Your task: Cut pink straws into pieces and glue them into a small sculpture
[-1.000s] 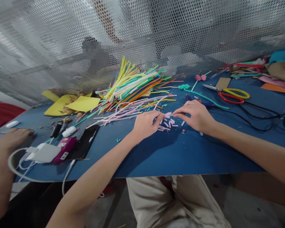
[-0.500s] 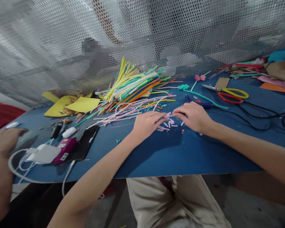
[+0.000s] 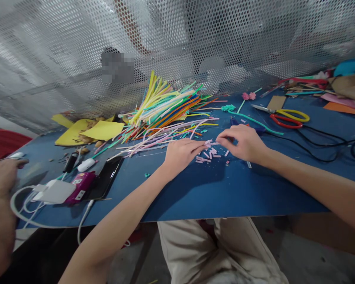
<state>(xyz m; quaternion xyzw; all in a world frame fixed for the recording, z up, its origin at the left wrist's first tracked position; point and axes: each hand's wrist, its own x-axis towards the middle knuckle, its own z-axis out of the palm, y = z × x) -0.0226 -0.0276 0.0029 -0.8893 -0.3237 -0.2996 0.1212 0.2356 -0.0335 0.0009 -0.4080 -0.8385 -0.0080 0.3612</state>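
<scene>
My left hand [image 3: 180,156] is closed, thumb and fingers pinching a small bunch of lilac pipe cleaner pieces [image 3: 208,142] low over the table. Opposite it, my right hand [image 3: 244,142] pinches the end of a short lilac piece that points toward the bunch. Whether that piece is fixed to the bunch, I cannot tell. Just below the fingertips lie several loose cut lilac pieces [image 3: 207,156]. A blue glue gun [image 3: 258,129] lies behind my right hand, which partly covers it.
A large heap of coloured pipe cleaners [image 3: 168,104] lies at the back. Scissors [image 3: 288,117] and a teal pipe cleaner flower [image 3: 228,108] are at right. A phone [image 3: 108,177], a white charger [image 3: 57,191] and another person's hand [image 3: 2,173] are at left. Perforated metal [image 3: 171,43] rises behind.
My right fingertips have shifted slightly right, and more of the lilac piece shows between my hands. My left hand stays nearly in place. The other person's hand at left moved a little.
</scene>
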